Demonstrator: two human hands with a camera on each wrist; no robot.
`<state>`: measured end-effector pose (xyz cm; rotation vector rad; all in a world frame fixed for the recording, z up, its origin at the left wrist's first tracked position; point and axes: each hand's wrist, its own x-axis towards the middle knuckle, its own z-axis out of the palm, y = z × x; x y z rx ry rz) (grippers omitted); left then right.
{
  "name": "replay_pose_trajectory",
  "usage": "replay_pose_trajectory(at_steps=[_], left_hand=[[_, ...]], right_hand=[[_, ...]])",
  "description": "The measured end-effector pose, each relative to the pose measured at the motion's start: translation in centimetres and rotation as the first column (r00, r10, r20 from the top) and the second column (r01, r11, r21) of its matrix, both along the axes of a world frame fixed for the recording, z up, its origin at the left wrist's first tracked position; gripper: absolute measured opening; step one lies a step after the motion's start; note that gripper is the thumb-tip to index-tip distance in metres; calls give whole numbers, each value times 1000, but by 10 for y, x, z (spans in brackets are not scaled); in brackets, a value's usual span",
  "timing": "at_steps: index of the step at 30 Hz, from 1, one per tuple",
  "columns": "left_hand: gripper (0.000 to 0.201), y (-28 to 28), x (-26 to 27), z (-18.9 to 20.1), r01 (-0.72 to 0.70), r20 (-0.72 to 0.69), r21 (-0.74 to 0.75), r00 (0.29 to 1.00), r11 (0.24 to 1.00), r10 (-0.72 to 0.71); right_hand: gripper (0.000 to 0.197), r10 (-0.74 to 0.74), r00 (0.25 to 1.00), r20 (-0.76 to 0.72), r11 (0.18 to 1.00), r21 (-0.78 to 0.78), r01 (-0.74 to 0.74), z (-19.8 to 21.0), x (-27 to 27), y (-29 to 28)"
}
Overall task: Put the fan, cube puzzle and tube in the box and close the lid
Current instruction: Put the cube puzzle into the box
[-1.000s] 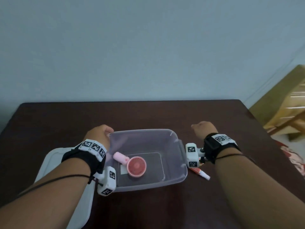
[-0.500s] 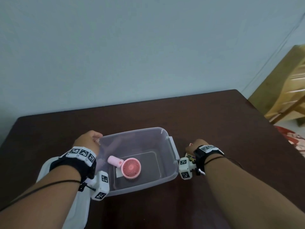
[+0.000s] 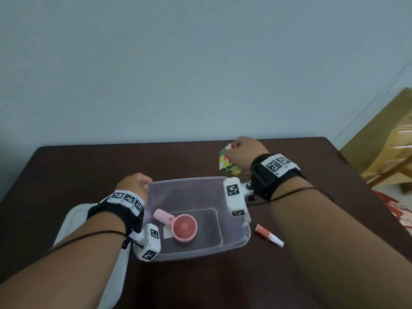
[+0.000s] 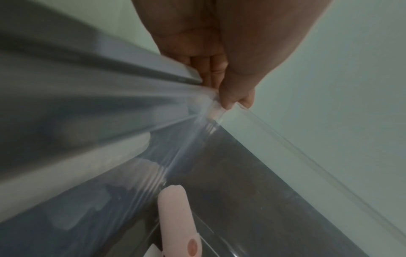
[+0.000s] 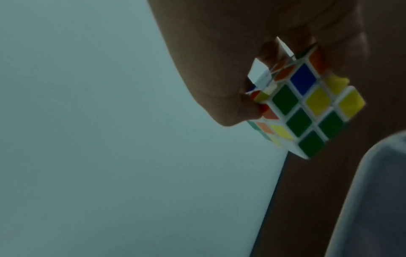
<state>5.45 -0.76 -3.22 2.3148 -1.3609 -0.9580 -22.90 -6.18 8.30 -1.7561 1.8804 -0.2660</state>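
The right hand (image 3: 244,152) pinches the cube puzzle (image 3: 228,162) by its corner above the box (image 3: 236,241); it could slip and bounce out. The left hand (image 3: 133,186) grips the far-left rim.

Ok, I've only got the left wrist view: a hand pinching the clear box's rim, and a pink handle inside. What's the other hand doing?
Observer: The right hand holds the cube puzzle in the air, near the far right corner of the box.
Operator: And where's the tube?
Observer: The tube lies on the table, just right of the box, not in it.
Operator: And the lid?
Observer: The lid lies flat on the table left of the box, partly under the left forearm.
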Motion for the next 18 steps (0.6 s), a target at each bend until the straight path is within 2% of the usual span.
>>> replay_pose_trajectory(at_steps=[2, 4, 7, 9, 12, 14, 18], left_hand=[[38, 0, 1, 2, 5, -27, 25, 1000, 1000, -5], [35, -4, 1, 6, 2, -15, 22, 1000, 1000, -1], [46, -6, 4, 12, 73, -82, 164, 995, 984, -61], [48, -9, 6, 9, 81, -103, 140, 993, 987, -67], [47, -10, 16, 3, 83, -179, 128, 982, 988, -59], [44, -9, 17, 1, 72, -252, 158, 967, 985, -30], [35, 1, 19, -4, 14, -192, 43, 981, 999, -6]], right_hand=[[40, 186, 982, -21, 976, 118, -183, 11, 40, 9], [40, 331, 942, -53, 912, 273, -305, -3, 75, 18], [36, 418, 901, -121, 830, 453, -324, -42, 115, 25], [40, 417, 896, -153, 802, 527, -283, -67, 128, 25], [39, 505, 850, -150, 719, 618, -318, -97, 150, 25], [35, 497, 838, -227, 765, 571, -299, -110, 158, 25], [38, 390, 901, -190, 830, 496, -255, -122, 161, 29]])
